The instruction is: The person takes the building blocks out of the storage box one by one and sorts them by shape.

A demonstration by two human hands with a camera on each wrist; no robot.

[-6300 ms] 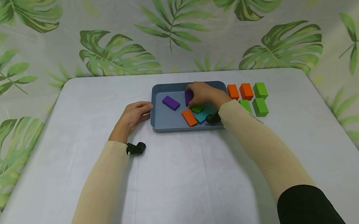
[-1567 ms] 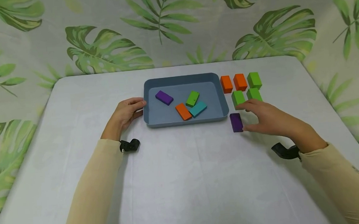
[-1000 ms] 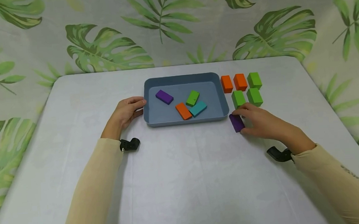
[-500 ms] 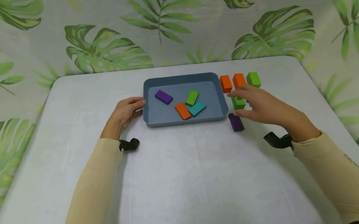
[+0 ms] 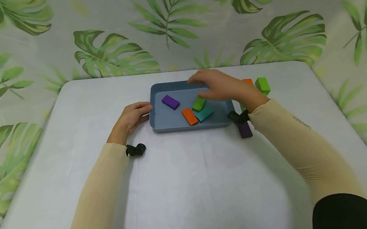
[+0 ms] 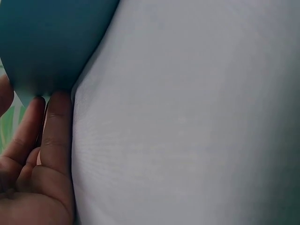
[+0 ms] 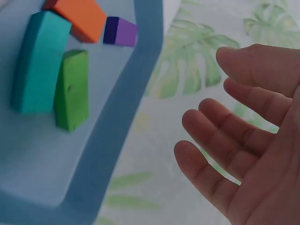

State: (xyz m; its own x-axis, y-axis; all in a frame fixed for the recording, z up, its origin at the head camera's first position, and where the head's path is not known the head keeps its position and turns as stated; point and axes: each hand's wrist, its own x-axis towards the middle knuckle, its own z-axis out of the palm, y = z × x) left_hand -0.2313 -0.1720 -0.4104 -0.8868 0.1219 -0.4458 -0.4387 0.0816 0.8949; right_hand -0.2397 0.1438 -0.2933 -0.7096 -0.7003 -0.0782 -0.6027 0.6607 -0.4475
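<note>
A blue-grey tray lies on the white table and holds a purple block, an orange block, a teal block and a green block. Above the tray's back half is my right hand, fingers spread and nothing between them; it partly covers the green block in the head view. In the right wrist view the same hand shows relaxed fingers beside the tray's rim. My left hand touches the tray's left side. Its fairly straight fingers meet the outer wall in the left wrist view.
Right of the tray stand an orange block and a green block; other blocks there are hidden by my right forearm. Another purple block lies by the tray's front right corner. A leaf-patterned cloth hangs behind the table.
My right hand carried a purple block out of the tray, set it down by the front right corner, let go and moved back left over the tray. The left hand stays at the tray's side.
</note>
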